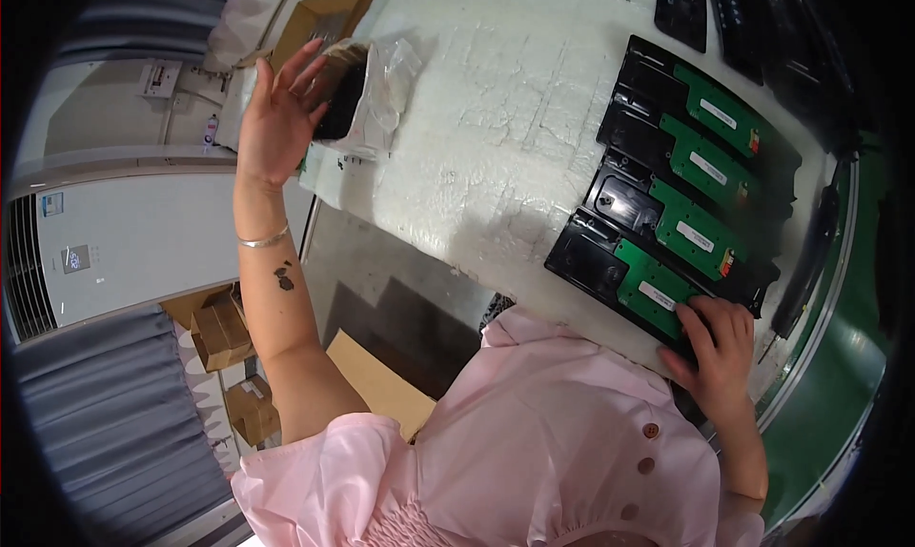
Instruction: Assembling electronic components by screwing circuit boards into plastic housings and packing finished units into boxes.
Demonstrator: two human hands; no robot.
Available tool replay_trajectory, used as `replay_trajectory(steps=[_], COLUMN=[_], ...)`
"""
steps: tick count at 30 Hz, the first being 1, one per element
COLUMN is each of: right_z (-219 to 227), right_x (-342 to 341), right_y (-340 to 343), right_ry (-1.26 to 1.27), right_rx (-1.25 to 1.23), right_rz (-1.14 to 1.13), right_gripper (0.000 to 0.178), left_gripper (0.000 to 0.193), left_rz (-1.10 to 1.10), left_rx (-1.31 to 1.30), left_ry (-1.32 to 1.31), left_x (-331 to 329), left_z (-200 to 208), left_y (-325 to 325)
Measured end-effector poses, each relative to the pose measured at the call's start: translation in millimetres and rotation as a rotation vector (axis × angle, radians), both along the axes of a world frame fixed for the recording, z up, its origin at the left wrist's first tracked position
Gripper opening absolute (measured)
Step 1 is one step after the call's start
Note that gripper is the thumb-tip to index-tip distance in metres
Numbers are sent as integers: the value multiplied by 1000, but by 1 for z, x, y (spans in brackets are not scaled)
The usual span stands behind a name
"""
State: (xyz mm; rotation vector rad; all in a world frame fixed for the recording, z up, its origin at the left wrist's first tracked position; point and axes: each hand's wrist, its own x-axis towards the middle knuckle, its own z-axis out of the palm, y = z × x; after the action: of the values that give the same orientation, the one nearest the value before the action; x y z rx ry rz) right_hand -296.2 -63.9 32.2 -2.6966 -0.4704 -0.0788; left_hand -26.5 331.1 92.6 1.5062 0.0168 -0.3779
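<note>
In the head view, here's the left hand [278,132], palm empty and fingers spread, with the white-lined container [376,109] right there at its 3 o'clock; the fingertips overlap the rim, contact unclear. Over to the right hand [720,356], clearly the nearer one to the boards: bent fingers rest at the lower end of the closest green circuit board [640,278], lying at its 10 o'clock in a black housing [586,256], long axis running 10 to 4. Any pinch? Hidden! Three more housings [624,204] range toward 1 o'clock.
</note>
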Motion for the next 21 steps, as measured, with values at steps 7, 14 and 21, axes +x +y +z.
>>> replay_trajectory(steps=[7, 14, 21], right_z=[15, 21, 3], right_x=[7, 54, 92], right_y=[-7, -46, -56], right_ry=[-46, -234, -231], right_rx=[-115, -110, -16], right_rz=[8, -99, -79], right_gripper=[38, 28, 23], left_gripper=[43, 23, 51], left_rz=[156, -295, -874], left_rx=[-60, 280, 561], left_ry=[-309, -565, -1225], left_x=[-1, -70, -112], left_z=[-15, -17, -59], left_y=[-24, -142, -238])
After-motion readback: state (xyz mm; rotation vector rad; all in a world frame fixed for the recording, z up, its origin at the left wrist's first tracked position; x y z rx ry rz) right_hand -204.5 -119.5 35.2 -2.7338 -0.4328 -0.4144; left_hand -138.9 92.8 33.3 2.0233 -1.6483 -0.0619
